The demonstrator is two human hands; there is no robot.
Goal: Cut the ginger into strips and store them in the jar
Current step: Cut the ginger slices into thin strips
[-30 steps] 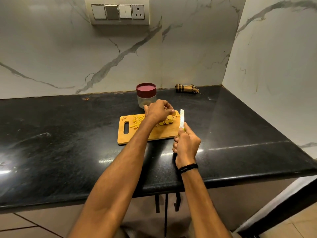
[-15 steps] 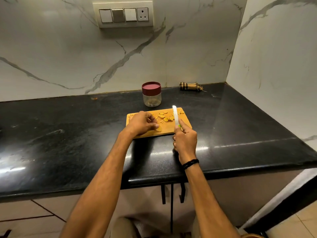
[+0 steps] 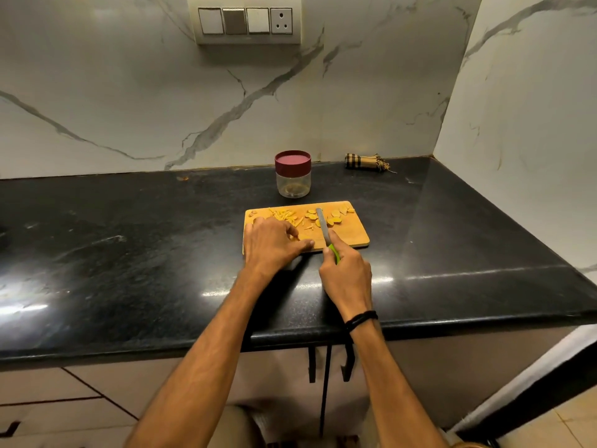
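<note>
Black counter (image 3: 129,253): board (image 3: 352,236), knife (image 3: 321,222), jar (image 3: 293,180).

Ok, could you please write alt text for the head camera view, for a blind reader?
A person's right hand holds a green-handled knife, its blade among ginger slices on a wooden cutting board, while the left hand rests on the board's near left part beside cut strips. A clear jar with a maroon lid stands behind the board on a black countertop.

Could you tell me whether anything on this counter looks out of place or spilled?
Only one small thing: an orange scrap lies on the black countertop by the wall, well left of the cutting board. The jar stands upright, lid on; nothing looks spilled or damaged.
</note>
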